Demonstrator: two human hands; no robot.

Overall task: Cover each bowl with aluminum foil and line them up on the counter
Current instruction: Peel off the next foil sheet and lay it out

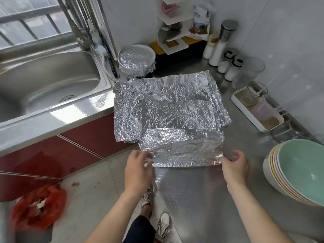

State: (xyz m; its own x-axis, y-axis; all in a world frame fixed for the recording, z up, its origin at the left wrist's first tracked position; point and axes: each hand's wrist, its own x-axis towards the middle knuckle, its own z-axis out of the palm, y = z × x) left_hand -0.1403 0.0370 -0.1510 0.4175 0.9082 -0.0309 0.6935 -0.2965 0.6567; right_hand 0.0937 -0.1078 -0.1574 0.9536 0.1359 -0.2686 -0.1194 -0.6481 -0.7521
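A crinkled foil sheet (182,148) is held just above the steel counter (196,199). My left hand (138,169) pinches its near left corner and my right hand (235,165) pinches its near right corner. Behind it lies a pile of several more crumpled foil sheets (166,104). One bowl wrapped in foil (136,60) stands at the back, by the sink's corner. A stack of uncovered bowls (298,172), the top one green inside, leans at the right edge of the counter.
A steel sink (43,81) lies to the left. Salt shakers (229,65), a white tray with glass cups (256,109) and a white rack (173,28) line the back and right. A red bag (38,209) sits on the floor below.
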